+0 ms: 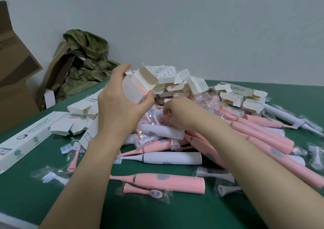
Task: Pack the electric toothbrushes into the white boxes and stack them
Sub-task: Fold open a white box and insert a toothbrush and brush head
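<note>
Fingers (126, 67) of the left hand (114, 106) are curled round a white box (134, 90), which is held tilted above the heap with its end flaps standing open; the thumb is pressed to its lower corner. Just at 3 o'clock of it, the fingers of the right hand (177, 114) are curled downward and a clear packet (160, 117) on top of the heap is pinched. Beneath both hands, pink toothbrushes (166, 181) and white toothbrushes (172, 158) are heaped crosswise with wrapped brush heads (50, 177) on the green tabletop (52, 204). Folded empty boxes (182, 81) are piled at 12 o'clock of the heap, and more are seen at 2 o'clock. A long printed box (33, 141) lies at 9 o'clock. Off the tabletop at 10 o'clock, a brown carton (15, 67) and a green cloth (87, 53) are seen against the wall.
</note>
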`<action>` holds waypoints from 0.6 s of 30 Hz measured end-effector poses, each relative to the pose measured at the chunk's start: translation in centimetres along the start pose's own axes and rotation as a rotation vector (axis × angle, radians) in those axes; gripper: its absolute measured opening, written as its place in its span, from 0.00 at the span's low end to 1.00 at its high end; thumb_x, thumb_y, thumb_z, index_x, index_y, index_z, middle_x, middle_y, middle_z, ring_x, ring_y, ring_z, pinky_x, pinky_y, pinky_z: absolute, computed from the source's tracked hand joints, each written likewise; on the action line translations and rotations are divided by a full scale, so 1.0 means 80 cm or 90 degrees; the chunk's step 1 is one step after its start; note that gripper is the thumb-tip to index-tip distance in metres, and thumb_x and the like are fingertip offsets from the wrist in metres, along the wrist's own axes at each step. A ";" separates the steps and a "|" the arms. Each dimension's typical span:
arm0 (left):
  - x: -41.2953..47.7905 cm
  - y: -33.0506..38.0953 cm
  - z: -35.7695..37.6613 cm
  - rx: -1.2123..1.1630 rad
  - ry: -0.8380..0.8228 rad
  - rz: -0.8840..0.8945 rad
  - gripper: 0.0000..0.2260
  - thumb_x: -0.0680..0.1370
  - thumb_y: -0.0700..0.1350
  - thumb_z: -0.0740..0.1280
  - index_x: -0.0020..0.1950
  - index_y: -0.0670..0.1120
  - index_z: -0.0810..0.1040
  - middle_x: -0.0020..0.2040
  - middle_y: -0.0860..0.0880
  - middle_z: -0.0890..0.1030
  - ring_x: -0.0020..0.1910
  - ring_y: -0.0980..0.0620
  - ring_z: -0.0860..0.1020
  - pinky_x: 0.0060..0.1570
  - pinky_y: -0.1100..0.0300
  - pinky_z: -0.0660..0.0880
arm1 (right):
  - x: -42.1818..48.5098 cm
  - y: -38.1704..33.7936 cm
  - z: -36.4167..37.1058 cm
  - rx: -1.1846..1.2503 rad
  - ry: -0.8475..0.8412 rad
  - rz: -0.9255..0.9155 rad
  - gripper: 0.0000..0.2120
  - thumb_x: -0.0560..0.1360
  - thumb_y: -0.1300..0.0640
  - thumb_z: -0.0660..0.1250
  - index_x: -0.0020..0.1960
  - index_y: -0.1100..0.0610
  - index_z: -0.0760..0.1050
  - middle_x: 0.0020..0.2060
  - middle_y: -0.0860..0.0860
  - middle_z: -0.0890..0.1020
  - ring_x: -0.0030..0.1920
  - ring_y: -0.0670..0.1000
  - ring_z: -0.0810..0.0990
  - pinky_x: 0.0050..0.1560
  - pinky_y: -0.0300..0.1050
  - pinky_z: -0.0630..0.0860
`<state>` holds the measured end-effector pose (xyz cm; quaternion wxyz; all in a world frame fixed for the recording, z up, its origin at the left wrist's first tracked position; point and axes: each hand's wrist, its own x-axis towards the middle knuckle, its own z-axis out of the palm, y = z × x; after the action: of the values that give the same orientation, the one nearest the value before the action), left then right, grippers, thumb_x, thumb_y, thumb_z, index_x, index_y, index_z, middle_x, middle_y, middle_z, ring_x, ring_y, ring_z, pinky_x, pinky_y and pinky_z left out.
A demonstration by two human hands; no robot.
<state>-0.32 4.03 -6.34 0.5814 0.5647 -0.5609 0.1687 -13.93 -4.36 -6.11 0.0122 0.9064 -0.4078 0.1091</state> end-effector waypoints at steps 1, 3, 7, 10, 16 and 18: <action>0.002 -0.002 -0.002 -0.005 0.012 -0.005 0.29 0.68 0.52 0.71 0.67 0.47 0.71 0.49 0.55 0.74 0.44 0.59 0.70 0.44 0.76 0.64 | 0.001 0.000 0.001 -0.022 0.000 0.002 0.10 0.75 0.57 0.64 0.50 0.61 0.81 0.46 0.56 0.82 0.47 0.56 0.79 0.46 0.49 0.78; 0.003 -0.004 -0.005 -0.016 0.026 -0.010 0.29 0.68 0.52 0.71 0.67 0.46 0.71 0.50 0.55 0.74 0.45 0.60 0.70 0.45 0.75 0.66 | 0.002 0.001 -0.002 -0.029 -0.017 0.020 0.09 0.72 0.63 0.64 0.49 0.60 0.81 0.46 0.56 0.82 0.46 0.57 0.80 0.46 0.49 0.79; 0.005 -0.004 -0.008 -0.029 0.049 -0.016 0.29 0.68 0.53 0.71 0.67 0.47 0.71 0.48 0.58 0.73 0.44 0.59 0.71 0.43 0.70 0.69 | 0.001 0.009 -0.015 0.087 -0.031 0.028 0.08 0.72 0.65 0.64 0.42 0.53 0.77 0.41 0.48 0.78 0.43 0.50 0.77 0.42 0.40 0.73; 0.007 -0.007 -0.010 -0.044 0.065 -0.026 0.29 0.67 0.55 0.70 0.66 0.48 0.71 0.46 0.67 0.70 0.45 0.61 0.70 0.42 0.77 0.66 | -0.003 0.019 -0.027 0.179 -0.012 0.024 0.08 0.73 0.65 0.65 0.44 0.54 0.80 0.37 0.46 0.78 0.37 0.43 0.75 0.37 0.32 0.69; 0.006 -0.007 -0.010 -0.048 0.060 -0.034 0.29 0.68 0.54 0.70 0.67 0.48 0.70 0.46 0.64 0.71 0.44 0.61 0.71 0.41 0.77 0.67 | -0.014 0.028 -0.046 0.548 0.006 0.052 0.09 0.74 0.69 0.66 0.39 0.57 0.77 0.32 0.50 0.80 0.26 0.43 0.75 0.28 0.32 0.71; 0.007 -0.008 -0.010 -0.052 0.063 -0.040 0.29 0.68 0.55 0.70 0.67 0.49 0.70 0.45 0.67 0.71 0.44 0.62 0.71 0.41 0.76 0.68 | -0.012 0.029 -0.045 0.376 -0.020 0.084 0.08 0.73 0.67 0.66 0.41 0.55 0.78 0.37 0.50 0.81 0.33 0.45 0.78 0.31 0.33 0.72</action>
<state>0.77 4.25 -5.96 0.6357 0.5490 -0.5200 0.1552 -16.95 -4.76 -2.94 -0.2653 0.8439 -0.4163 0.2098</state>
